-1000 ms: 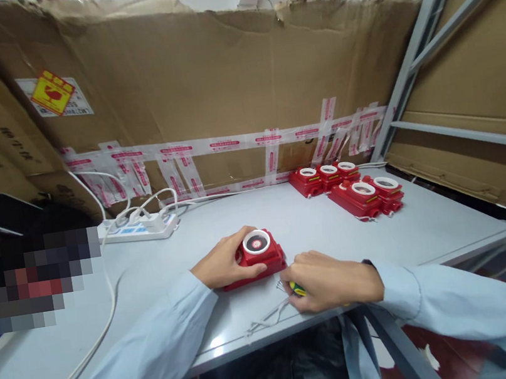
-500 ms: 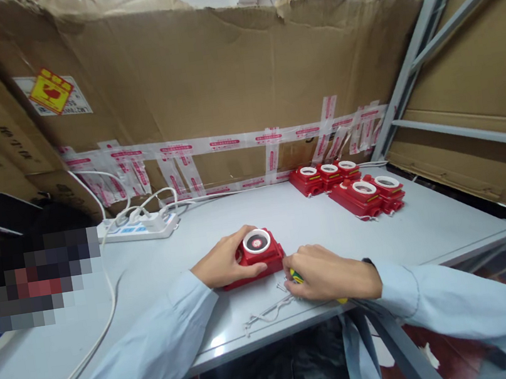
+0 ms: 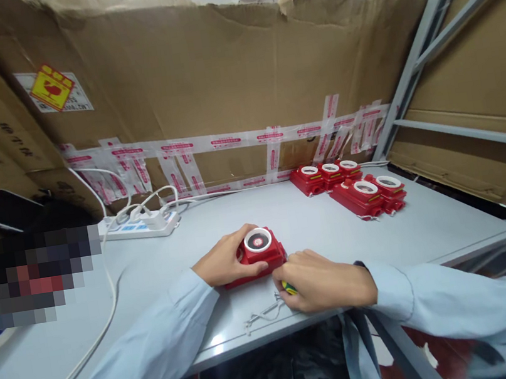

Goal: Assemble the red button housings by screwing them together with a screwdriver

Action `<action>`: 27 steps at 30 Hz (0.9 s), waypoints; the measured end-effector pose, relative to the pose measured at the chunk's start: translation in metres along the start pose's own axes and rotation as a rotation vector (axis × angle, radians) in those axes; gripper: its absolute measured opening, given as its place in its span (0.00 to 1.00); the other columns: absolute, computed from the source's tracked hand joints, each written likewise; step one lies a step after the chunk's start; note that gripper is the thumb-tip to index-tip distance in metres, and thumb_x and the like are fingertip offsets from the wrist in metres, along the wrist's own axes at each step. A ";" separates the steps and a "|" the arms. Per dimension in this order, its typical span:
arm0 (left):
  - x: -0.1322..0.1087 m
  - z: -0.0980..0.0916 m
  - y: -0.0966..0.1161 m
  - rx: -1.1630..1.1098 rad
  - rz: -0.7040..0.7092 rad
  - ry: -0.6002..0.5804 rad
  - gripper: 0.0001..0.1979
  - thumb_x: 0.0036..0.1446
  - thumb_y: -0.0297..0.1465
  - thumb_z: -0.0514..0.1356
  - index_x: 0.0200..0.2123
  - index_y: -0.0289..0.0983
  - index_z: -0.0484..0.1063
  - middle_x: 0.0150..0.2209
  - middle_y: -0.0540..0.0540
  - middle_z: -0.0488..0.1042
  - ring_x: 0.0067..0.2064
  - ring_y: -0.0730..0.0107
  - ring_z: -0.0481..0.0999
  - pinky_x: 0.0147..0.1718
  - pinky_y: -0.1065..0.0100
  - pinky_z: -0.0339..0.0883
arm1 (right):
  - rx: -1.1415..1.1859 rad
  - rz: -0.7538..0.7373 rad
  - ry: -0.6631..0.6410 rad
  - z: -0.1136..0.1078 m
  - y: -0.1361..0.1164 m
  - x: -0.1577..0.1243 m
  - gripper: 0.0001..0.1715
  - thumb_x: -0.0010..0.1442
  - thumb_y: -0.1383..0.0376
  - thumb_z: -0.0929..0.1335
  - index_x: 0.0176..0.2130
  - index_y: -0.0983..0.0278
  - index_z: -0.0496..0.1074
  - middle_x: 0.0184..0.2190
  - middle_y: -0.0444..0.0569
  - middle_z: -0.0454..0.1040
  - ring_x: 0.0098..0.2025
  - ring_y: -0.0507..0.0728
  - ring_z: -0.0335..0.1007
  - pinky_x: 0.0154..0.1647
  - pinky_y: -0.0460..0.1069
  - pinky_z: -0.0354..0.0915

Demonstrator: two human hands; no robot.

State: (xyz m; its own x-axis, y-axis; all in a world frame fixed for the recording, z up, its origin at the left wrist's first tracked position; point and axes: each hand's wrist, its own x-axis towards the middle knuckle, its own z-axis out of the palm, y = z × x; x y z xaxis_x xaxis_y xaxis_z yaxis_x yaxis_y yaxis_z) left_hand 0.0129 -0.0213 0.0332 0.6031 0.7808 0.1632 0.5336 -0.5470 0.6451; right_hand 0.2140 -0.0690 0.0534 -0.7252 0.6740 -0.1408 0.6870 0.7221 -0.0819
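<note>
A red box-shaped device (image 3: pixel 273 253) with a white ring round a dark disc on top lies on the table near its front edge. My left hand (image 3: pixel 226 259) grips it from the left, thumb along the near side and fingers over the far side. Close to the device's right end, my right hand (image 3: pixel 324 280) is closed round a screwdriver (image 3: pixel 289 287) with a yellow-and-green handle. Most of the tool is covered by the fingers, and its tip is hidden. Thin white cords (image 3: pixel 263 316) and small metal pieces lie just in front of the device.
Several similar red devices (image 3: pixel 356 198) stand grouped at the back right. A white power strip (image 3: pixel 144 226) with plugs is at the back left, and a white cable (image 3: pixel 110 280) runs forward from it. Cardboard (image 3: pixel 226 73) walls the back; a metal frame (image 3: pixel 412 77) rises at the right.
My right hand has shifted slightly left and toward me, and its grip has turned, so less of the handle shows. My left hand and the red device look nearly unchanged.
</note>
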 end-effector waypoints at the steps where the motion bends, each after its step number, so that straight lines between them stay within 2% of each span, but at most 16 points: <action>1: 0.000 0.000 0.000 -0.001 0.000 -0.001 0.28 0.47 0.41 0.63 0.51 0.40 0.61 0.44 0.46 0.74 0.43 0.60 0.73 0.43 0.63 0.65 | 0.008 -0.010 -0.003 -0.001 0.000 -0.001 0.11 0.55 0.65 0.62 0.33 0.64 0.73 0.29 0.52 0.77 0.30 0.56 0.72 0.28 0.48 0.54; 8: 0.000 0.000 -0.003 0.014 -0.004 -0.002 0.28 0.47 0.40 0.63 0.51 0.41 0.61 0.44 0.46 0.74 0.43 0.60 0.74 0.42 0.64 0.65 | 0.042 0.027 0.004 -0.008 0.007 -0.008 0.12 0.52 0.64 0.64 0.35 0.63 0.74 0.28 0.50 0.77 0.31 0.57 0.71 0.29 0.48 0.54; 12: 0.000 0.000 -0.004 0.016 0.006 0.000 0.29 0.48 0.42 0.63 0.52 0.41 0.61 0.44 0.46 0.74 0.44 0.60 0.74 0.43 0.64 0.65 | 0.044 0.034 -0.007 -0.004 0.012 -0.012 0.14 0.51 0.60 0.65 0.36 0.63 0.74 0.26 0.50 0.76 0.30 0.57 0.71 0.29 0.48 0.54; 20: -0.001 0.002 -0.005 -0.011 0.009 0.015 0.28 0.49 0.42 0.63 0.52 0.41 0.59 0.45 0.46 0.74 0.44 0.61 0.74 0.44 0.63 0.66 | 0.059 0.053 0.011 0.000 0.008 -0.014 0.11 0.52 0.61 0.65 0.33 0.64 0.74 0.25 0.50 0.75 0.28 0.56 0.69 0.27 0.48 0.53; 23: 0.000 0.006 -0.006 -0.042 0.006 0.053 0.33 0.49 0.41 0.63 0.55 0.40 0.55 0.46 0.44 0.72 0.44 0.60 0.74 0.45 0.62 0.66 | 0.148 0.085 0.156 -0.011 0.009 -0.016 0.11 0.53 0.61 0.66 0.36 0.63 0.73 0.24 0.48 0.75 0.27 0.54 0.68 0.28 0.47 0.55; 25: -0.001 0.008 -0.008 -0.041 0.005 0.097 0.34 0.47 0.41 0.64 0.55 0.39 0.54 0.47 0.42 0.70 0.45 0.59 0.73 0.45 0.61 0.66 | 0.276 0.087 0.319 -0.023 0.009 -0.019 0.08 0.55 0.62 0.65 0.34 0.63 0.72 0.23 0.45 0.73 0.25 0.51 0.66 0.28 0.45 0.56; 27: -0.002 0.007 -0.012 -0.015 0.008 0.137 0.35 0.46 0.42 0.64 0.53 0.37 0.54 0.49 0.40 0.67 0.48 0.57 0.71 0.47 0.58 0.65 | 0.433 0.042 0.543 -0.038 0.009 -0.020 0.08 0.56 0.62 0.65 0.29 0.64 0.70 0.21 0.42 0.71 0.22 0.48 0.63 0.26 0.44 0.57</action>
State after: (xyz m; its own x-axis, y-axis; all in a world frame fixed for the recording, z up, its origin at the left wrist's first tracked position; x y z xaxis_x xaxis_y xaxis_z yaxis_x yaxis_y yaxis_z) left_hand 0.0094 -0.0187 0.0205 0.5204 0.8109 0.2676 0.5200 -0.5495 0.6540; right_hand 0.2330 -0.0698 0.0932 -0.5407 0.7640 0.3520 0.5894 0.6427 -0.4895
